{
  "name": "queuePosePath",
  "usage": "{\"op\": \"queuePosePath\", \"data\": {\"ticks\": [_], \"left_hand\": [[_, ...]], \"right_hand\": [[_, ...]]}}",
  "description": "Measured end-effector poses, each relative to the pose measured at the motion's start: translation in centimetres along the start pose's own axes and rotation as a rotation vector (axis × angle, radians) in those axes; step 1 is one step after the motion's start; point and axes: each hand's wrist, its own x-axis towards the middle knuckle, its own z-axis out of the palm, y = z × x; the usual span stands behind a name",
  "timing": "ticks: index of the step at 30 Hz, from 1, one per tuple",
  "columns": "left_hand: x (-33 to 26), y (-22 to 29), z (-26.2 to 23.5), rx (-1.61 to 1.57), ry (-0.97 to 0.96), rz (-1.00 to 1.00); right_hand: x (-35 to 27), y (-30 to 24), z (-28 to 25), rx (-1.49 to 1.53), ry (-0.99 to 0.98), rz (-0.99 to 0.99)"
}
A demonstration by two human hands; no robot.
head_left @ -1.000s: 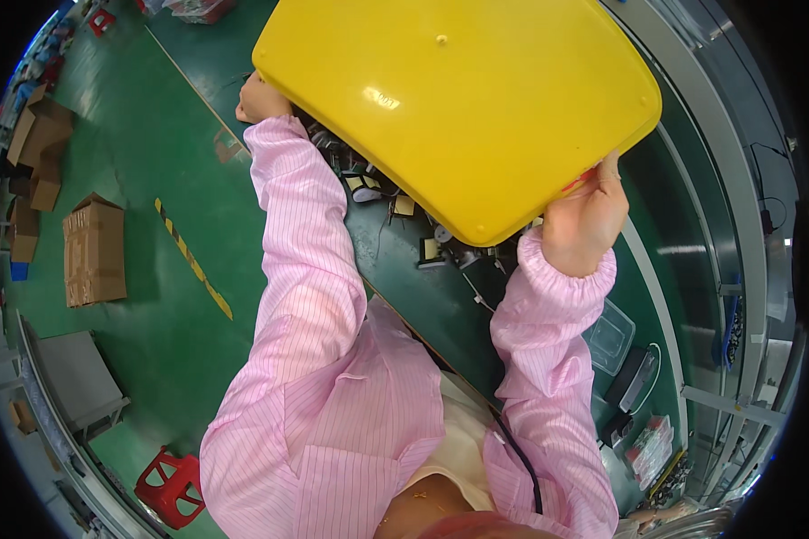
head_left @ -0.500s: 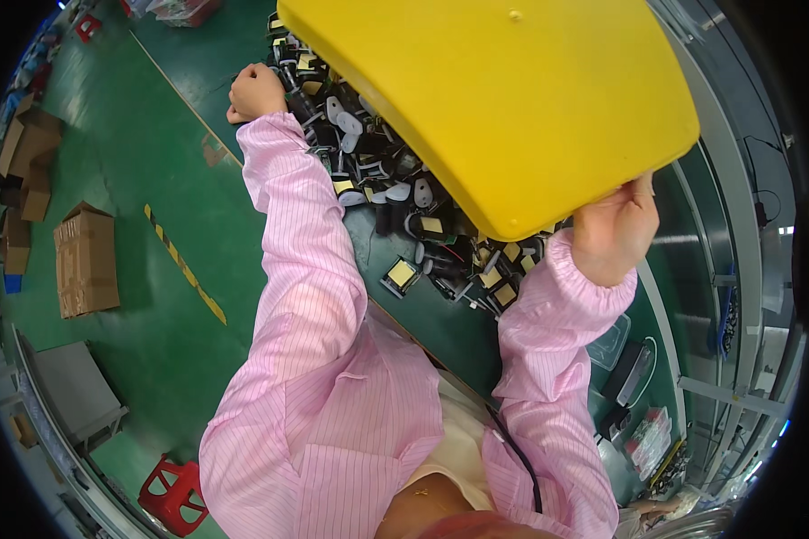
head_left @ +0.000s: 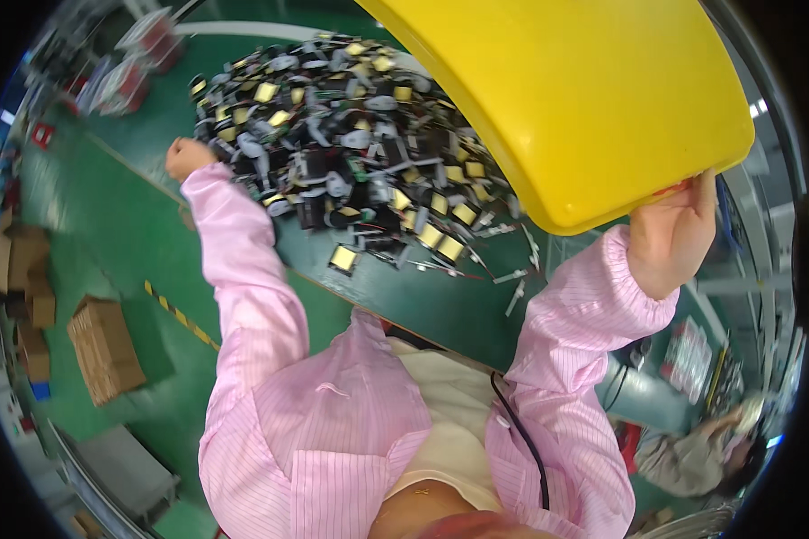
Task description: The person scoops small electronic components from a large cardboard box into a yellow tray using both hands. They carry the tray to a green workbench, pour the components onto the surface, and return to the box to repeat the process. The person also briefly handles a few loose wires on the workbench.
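Right hand: the right hand [head_left: 670,235] gripped the lower rim of a big yellow plastic tub [head_left: 584,99], fingers curled over the edge and pressed tight to it, thumb hidden behind the rim.
Left hand: the left hand [head_left: 187,157] was balled in a loose fist at the far left side of the heap; whether it held the tub's other rim or anything at all could not be told, as the fingers were turned away.
Tub: it was tipped up and upended above the green workbench [head_left: 440,301], its bare underside facing the camera.
Parts: a heap of small black, grey and yellow-taped electronic components [head_left: 351,153] lay spread across the workbench, from its far edge down toward the near edge, with a few strays [head_left: 343,259] just beside the pile.
Progress: the emptying looked largely done, most parts already out on the bench; what remained inside the tub was not visible, and the tub had yet to be set down.
Surroundings: cardboard boxes [head_left: 103,349] sat on the green floor to the left.
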Motion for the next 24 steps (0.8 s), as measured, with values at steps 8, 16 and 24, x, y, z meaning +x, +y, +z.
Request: {"op": "queuePosePath", "data": {"ticks": [8,16,24], "left_hand": [[4.6,-8.5,7.6,0.169,0.193,0.033],[7.2,-7.5,11.4,0.449,0.709,-0.166],[10.8,-4.4,13.1,0.388,0.67,-0.136]], "right_hand": [[-8.9,-13.1,0.7,-0.324,0.254,-0.493],[-23.4,-20.3,4.2,-1.258,0.917,-1.167],[-30.2,-23.6,0.2,-2.646,2.143,-0.824]]}}
